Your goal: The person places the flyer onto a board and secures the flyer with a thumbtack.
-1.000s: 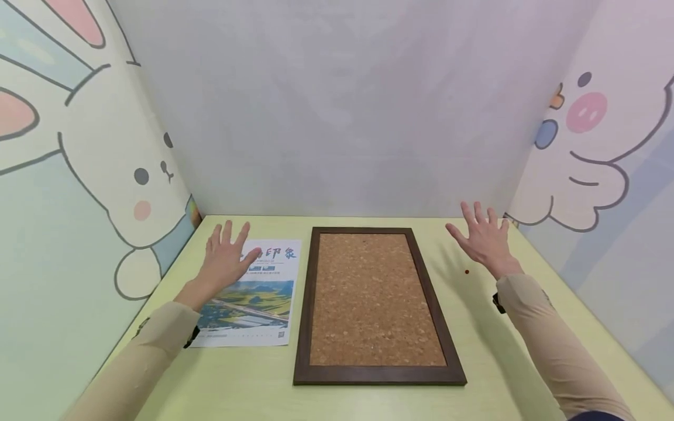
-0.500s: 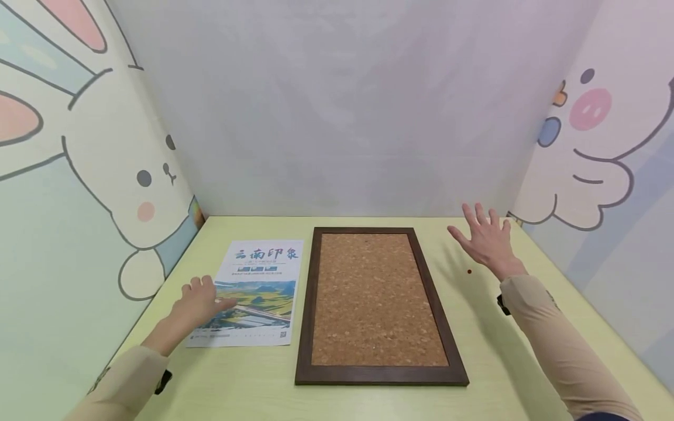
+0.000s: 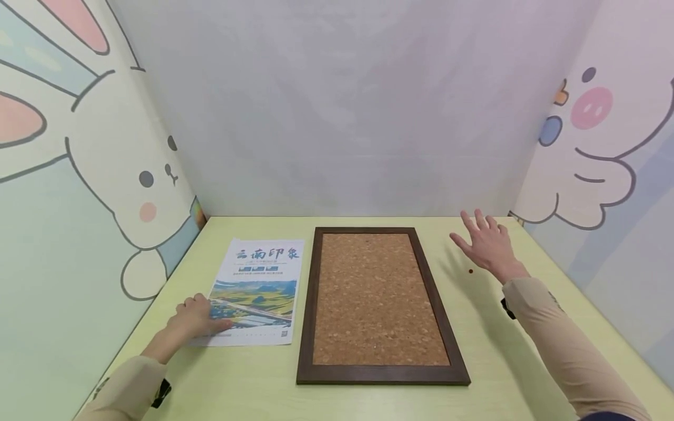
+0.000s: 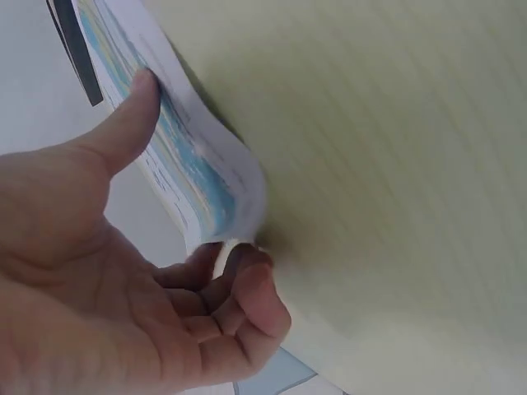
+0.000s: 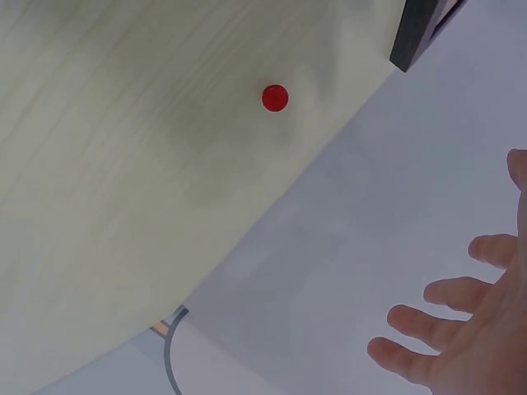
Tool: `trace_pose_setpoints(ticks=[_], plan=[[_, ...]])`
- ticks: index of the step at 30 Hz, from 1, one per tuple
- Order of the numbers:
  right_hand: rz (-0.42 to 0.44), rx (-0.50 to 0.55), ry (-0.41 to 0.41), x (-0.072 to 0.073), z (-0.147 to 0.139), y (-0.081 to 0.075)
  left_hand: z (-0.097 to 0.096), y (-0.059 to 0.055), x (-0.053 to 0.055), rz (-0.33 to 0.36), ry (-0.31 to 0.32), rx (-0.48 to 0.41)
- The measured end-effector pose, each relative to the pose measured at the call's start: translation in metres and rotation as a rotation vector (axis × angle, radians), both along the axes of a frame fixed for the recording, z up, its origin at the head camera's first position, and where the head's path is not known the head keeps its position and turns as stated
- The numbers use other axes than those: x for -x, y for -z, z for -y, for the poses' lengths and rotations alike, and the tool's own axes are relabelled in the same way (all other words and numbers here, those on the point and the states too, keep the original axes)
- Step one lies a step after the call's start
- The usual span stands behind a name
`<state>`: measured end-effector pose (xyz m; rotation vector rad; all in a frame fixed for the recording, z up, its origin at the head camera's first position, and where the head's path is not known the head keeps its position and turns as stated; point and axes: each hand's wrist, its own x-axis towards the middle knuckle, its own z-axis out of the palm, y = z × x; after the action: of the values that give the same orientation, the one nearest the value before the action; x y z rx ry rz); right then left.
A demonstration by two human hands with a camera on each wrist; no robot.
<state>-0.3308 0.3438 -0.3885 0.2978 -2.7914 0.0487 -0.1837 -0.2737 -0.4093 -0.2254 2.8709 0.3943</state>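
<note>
A printed poster (image 3: 258, 298) with Chinese characters and a landscape picture lies on the left of the table. My left hand (image 3: 191, 320) grips its lower left part: the thumb presses on the printed side, while the fingers curl at the edge. In the left wrist view the paper (image 4: 193, 156) bends up between thumb and fingers. My right hand (image 3: 489, 248) hovers over the right side of the table, fingers spread and holding nothing. Below it lies a small round red piece (image 5: 275, 98), seen as a dark red dot in the head view.
Right of the poster, a cork board (image 3: 379, 298) in a dark brown frame lies flat at the middle of the table (image 3: 253, 386). A pale grey wall (image 3: 337, 117) closes off the back, and side walls with cartoon animals stand left and right.
My left hand has come down and back toward me from above the poster to its lower left edge, and now grips it. The right hand has barely moved.
</note>
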Motion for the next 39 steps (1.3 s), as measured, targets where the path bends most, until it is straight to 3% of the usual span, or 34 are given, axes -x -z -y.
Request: trace_pose_setpoints(ticks=[6,13,18,23,27,33,39], plan=[[-0.016,-0.077,-0.027,0.0,0.002,0.006,0.001,0.006,0.003,-0.018,-0.01,-0.13],[0.013,-0.106,-0.061,-0.003,0.001,0.008,-0.001,0.008,0.004,-0.116,-0.004,-0.251],[0.179,-0.09,-0.047,-0.008,-0.006,0.011,0.0,0.011,0.004,-0.127,-0.026,-0.293],[0.4,0.047,-0.014,-0.011,-0.011,0.017,0.003,0.015,0.005,-0.12,-0.027,-0.297],[0.496,0.149,0.012,-0.012,-0.013,0.024,0.007,0.016,0.005,-0.133,-0.014,-0.304],[0.481,0.205,-0.017,-0.01,-0.02,0.035,0.01,0.017,0.005,-0.209,0.01,-0.336],[0.446,0.235,-0.063,-0.01,-0.025,0.04,0.009,0.016,0.005,-0.245,-0.048,-0.377]])
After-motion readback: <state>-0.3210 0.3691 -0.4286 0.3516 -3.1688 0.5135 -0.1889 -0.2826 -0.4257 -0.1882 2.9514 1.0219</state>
